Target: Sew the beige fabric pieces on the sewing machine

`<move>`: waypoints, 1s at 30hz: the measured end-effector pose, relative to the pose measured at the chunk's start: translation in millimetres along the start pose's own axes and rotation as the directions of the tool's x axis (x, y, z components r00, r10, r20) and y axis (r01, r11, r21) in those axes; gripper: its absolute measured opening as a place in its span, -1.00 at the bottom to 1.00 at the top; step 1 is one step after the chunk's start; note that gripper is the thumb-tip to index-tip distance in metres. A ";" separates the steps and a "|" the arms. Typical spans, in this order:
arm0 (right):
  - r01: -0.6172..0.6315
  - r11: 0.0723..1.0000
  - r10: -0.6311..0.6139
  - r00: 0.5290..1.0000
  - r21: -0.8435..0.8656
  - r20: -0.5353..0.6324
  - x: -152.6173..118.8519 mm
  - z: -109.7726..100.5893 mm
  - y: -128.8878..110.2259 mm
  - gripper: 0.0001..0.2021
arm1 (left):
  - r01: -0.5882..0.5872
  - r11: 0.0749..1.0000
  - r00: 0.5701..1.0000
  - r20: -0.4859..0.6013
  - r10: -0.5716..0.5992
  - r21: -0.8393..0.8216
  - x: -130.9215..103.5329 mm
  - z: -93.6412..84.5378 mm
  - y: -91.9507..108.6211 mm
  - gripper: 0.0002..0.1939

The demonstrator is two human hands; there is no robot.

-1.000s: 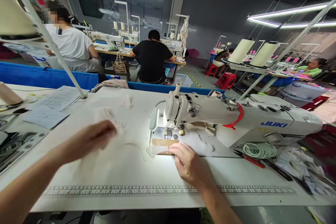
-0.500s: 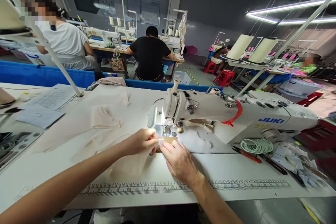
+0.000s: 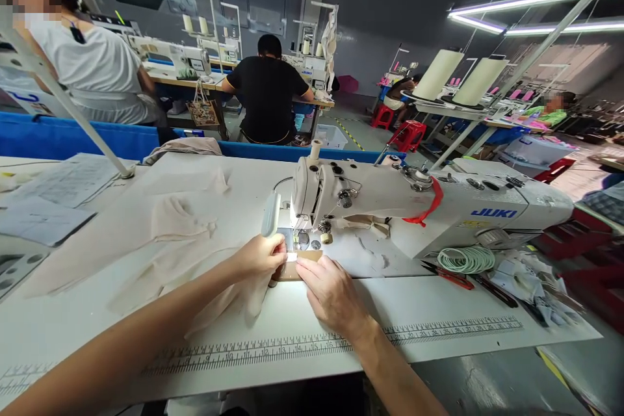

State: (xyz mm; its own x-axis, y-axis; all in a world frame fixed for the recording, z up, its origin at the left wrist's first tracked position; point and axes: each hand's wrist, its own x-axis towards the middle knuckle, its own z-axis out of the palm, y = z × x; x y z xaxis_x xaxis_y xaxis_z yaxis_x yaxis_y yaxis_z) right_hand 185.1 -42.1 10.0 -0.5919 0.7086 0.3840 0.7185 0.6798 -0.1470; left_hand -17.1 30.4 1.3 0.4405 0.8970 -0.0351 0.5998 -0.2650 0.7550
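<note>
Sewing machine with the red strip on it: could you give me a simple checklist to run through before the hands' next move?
1. Left hand at the work: ok, fingers drawn together beside the small white piece.
2. Right hand at the work: ok, fingertips by the white piece, over the brown plate.
3. Pale fabric lying smooth: not ok, it is creased and folded left of the sewing machine.
4. Red-handled snips away from both hands: ok, they lie by the green coil.
5. Needle threaded: cannot tell, too small to make out.
</note>
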 end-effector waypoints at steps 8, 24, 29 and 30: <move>-0.086 0.993 0.086 0.996 0.077 0.000 4.4 -4.9 -1.6 -0.64 | -0.015 0.998 1.000 0.014 0.016 -0.063 0.9 -2.2 -1.5 -0.86; -0.035 0.984 0.059 0.989 -0.173 0.138 17.5 -2.9 -3.7 -0.66 | -0.034 0.872 0.996 -0.056 0.071 0.489 -15.3 -13.6 34.7 -0.87; -0.040 0.988 0.062 0.988 -0.150 0.143 17.8 -1.8 -1.8 -0.74 | -0.404 0.621 0.860 0.047 0.509 0.671 -42.1 4.3 37.2 -0.75; -0.047 0.989 0.066 0.989 -0.140 0.131 17.4 -1.5 -1.7 -0.73 | -0.431 0.601 0.839 0.054 0.541 0.673 -46.3 8.9 34.8 -0.72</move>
State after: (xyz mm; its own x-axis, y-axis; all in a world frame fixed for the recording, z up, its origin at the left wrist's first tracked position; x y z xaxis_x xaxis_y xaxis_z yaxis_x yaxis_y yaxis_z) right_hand 174.1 -31.3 18.3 -0.5859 0.7706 0.2508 0.7899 0.6122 -0.0358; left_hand -10.7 -23.6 23.4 0.7302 0.5904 0.3439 0.6204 -0.7838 0.0284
